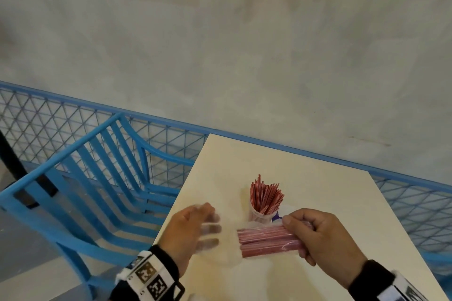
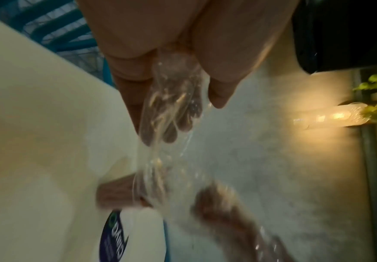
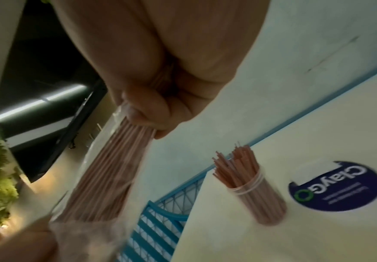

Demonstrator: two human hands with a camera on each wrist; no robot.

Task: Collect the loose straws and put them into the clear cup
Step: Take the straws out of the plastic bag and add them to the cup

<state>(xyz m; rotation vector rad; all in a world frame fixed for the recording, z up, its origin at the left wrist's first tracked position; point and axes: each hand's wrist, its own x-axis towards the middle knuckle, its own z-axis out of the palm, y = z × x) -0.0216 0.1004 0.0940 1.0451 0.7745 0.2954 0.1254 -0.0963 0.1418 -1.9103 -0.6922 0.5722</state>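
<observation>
— So, what is on the table [image 1: 305, 178]?

— It is a pale, cream table. A clear cup [image 1: 261, 215] full of red straws stands on it. A round blue sticker [image 3: 335, 187] lies just beside the cup.

— And the hands?

— The right hand [image 1: 315, 234] squeezes a bunch of red straws [image 1: 266, 242] in a clear plastic bag [image 2: 171, 109], held flat above the table, near the cup. The left hand [image 1: 188, 232] is blurry. Its fingers are in the bag's open end, and I cannot tell if they grip.

— What about the room?

— A blue chair [image 1: 97, 178] stands left of the table. A blue wire fence [image 1: 171, 137] runs behind it, under a grey wall [image 1: 244, 44].
</observation>
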